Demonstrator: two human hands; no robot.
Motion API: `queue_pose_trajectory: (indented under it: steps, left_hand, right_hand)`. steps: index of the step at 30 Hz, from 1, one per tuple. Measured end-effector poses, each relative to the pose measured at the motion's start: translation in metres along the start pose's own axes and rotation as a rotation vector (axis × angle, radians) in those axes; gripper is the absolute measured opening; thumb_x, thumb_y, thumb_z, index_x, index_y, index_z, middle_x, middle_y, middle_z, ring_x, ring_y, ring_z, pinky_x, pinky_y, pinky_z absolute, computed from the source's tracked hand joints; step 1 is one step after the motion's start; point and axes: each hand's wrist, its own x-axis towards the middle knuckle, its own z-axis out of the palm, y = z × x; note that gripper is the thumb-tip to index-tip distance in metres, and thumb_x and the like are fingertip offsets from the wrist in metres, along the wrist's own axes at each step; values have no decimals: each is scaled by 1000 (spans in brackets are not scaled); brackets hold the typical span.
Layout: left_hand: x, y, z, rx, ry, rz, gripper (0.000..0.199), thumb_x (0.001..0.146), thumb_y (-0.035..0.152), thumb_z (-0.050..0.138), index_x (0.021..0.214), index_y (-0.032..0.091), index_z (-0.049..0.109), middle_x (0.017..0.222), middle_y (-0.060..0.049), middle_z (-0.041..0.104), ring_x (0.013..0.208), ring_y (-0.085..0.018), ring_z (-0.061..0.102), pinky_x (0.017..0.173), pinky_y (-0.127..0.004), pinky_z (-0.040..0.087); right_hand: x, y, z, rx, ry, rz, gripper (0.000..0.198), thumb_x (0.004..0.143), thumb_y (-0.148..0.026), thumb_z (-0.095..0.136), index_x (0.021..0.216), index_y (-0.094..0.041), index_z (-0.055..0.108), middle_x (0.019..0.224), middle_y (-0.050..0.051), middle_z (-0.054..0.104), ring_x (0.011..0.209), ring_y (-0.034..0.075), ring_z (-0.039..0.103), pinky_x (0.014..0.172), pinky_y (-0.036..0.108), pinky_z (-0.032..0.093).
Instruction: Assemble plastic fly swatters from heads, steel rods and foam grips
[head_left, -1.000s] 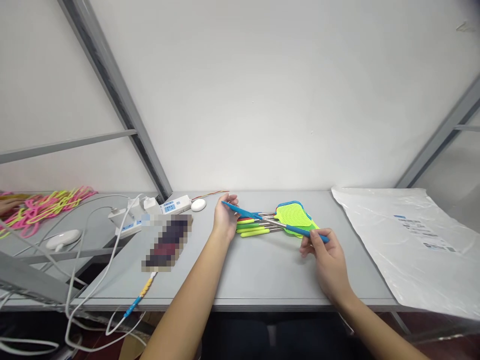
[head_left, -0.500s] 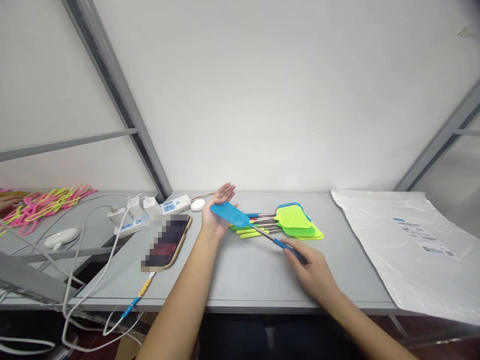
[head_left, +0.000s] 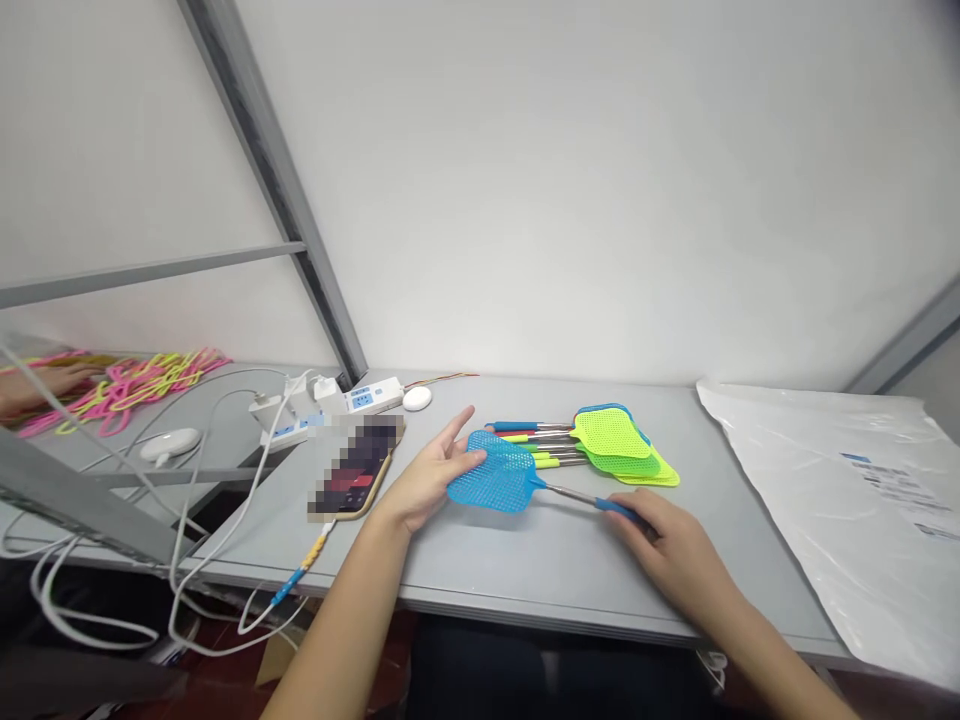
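A blue fly swatter point(head_left: 495, 478) with a mesh head and a metal shaft is held across the front of the table, head to the left. My right hand point(head_left: 656, 530) is closed around its blue grip. My left hand point(head_left: 431, 480) is at the left edge of the mesh, thumb over the front and a finger stretched upward; its other fingers are partly hidden behind the head. Just beyond lies a pile of similar swatters, with yellow-green heads point(head_left: 613, 435) on top, blue showing beneath, and handles point(head_left: 517, 427) pointing left.
Left of my hands, a phone point(head_left: 360, 465) lies with its charging cable point(head_left: 300, 570) attached. Behind it are power strips point(head_left: 375, 397) and a white round device point(head_left: 417, 399). A white plastic package point(head_left: 817, 480) covers the right side. Another person's hand point(head_left: 49, 385) touches pink and yellow cords point(head_left: 142, 385) at far left.
The blue swatter's head has turned to show its mesh more fully and come lower. My left thumb has moved onto its front edge. The view has shifted a little left.
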Motion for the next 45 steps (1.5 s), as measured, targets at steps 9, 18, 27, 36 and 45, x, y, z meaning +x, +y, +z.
queue_pose_trajectory:
  steps: [9,18,27,36,45]
  left_hand:
    - [4,-6,0,201,123,174,50,65,24,79,113,17,64,63,1,58,55,-11,55,49,-19,38]
    - [8,-10,0,239,209,269,43,71,29,74,111,18,65,57,5,48,49,-8,44,47,-17,31]
    - [5,-8,7,21,156,121,29,79,32,68,105,19,70,118,-9,65,106,-23,59,86,-26,43]
    - [0,-4,18,-110,30,182,58,85,63,41,121,23,62,137,-8,51,131,-27,39,102,-35,37]
    - [-1,-4,17,47,-39,183,61,88,63,32,119,20,63,134,-11,53,128,-30,42,105,-40,32]
  right_hand:
    - [-1,3,1,-45,-38,15,27,89,-45,49,102,-28,64,104,5,69,93,25,64,78,37,52]
    - [0,-1,7,-63,-49,6,28,90,-46,45,103,-29,65,105,2,70,92,24,66,74,34,52]
    - [-3,-5,2,-87,-47,5,29,91,-46,44,101,-31,66,101,1,72,89,23,68,72,33,52]
    - [-5,-2,7,-55,-81,-58,28,90,-41,48,106,-30,69,105,1,72,95,24,67,82,36,53]
    - [-5,-8,-1,-9,-59,54,31,93,-46,40,98,-29,66,92,1,72,82,22,67,71,32,50]
